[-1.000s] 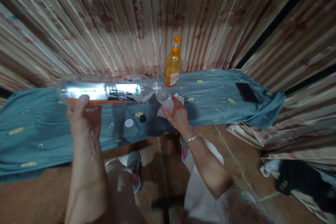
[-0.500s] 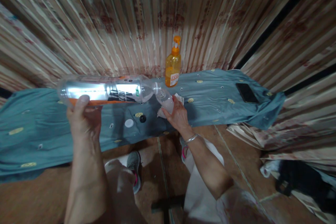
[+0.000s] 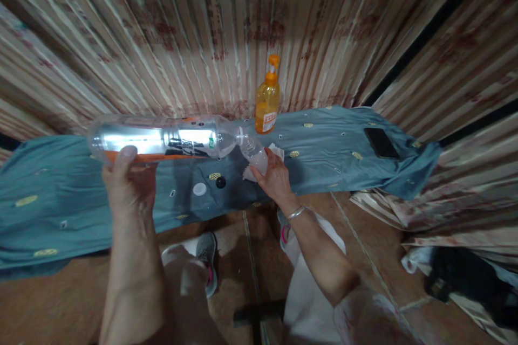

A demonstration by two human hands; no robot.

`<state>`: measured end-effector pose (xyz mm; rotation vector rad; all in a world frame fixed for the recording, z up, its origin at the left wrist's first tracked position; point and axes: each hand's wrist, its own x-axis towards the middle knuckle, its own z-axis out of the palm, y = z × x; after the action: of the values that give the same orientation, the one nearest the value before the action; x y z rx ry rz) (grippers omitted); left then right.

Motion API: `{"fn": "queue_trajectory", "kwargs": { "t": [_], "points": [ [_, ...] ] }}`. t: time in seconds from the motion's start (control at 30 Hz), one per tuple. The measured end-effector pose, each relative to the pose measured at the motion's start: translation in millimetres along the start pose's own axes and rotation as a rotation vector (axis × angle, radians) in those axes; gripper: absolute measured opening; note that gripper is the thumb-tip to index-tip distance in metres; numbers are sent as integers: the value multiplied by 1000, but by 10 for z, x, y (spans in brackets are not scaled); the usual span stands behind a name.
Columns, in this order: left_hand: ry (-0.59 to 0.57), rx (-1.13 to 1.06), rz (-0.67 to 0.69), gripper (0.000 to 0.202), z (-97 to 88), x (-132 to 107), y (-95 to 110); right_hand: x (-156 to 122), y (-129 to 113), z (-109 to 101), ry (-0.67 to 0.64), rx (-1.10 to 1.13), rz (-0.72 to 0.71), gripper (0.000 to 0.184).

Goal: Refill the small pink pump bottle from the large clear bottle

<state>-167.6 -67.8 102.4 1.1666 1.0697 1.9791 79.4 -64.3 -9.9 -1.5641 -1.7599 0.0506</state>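
A large clear plastic bottle [image 3: 190, 137] with a silver and orange label lies nearly level in the air, and my left hand [image 3: 129, 178] is closed around its base end. Its mouth meets the neck of a small clear bottle [image 3: 254, 152], which is tilted up to the left. My right hand [image 3: 275, 175] grips this small bottle, with a white tissue [image 3: 277, 152] under or around it. On the cloth below lie a white cap [image 3: 199, 189] and a black cap [image 3: 220, 182]. Whether liquid is flowing between the bottles, I cannot tell.
An orange pump bottle [image 3: 267, 102] stands at the back of the narrow table covered by a blue-green cloth [image 3: 324, 159]. A black phone [image 3: 381, 143] lies at the right end. Striped curtains [image 3: 170, 38] hang behind; a dark bag [image 3: 465, 275] sits at lower right.
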Motion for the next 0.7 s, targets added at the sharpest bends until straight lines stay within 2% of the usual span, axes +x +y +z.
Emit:
{"fn": "queue_trajectory", "kwargs": {
  "t": [0.27,0.53,0.7],
  "points": [
    [52,-74,-58,46,18,-15,20,-3,1,-3,-2,-11,-5,60],
    [50,-118,-50,38,-19,-2,-5,-4,-2,1,5,4,-15,58],
    [53,-117,-67,42,-25,-2,-9,-5,5,3,11,-1,-17,58]
  ]
}}
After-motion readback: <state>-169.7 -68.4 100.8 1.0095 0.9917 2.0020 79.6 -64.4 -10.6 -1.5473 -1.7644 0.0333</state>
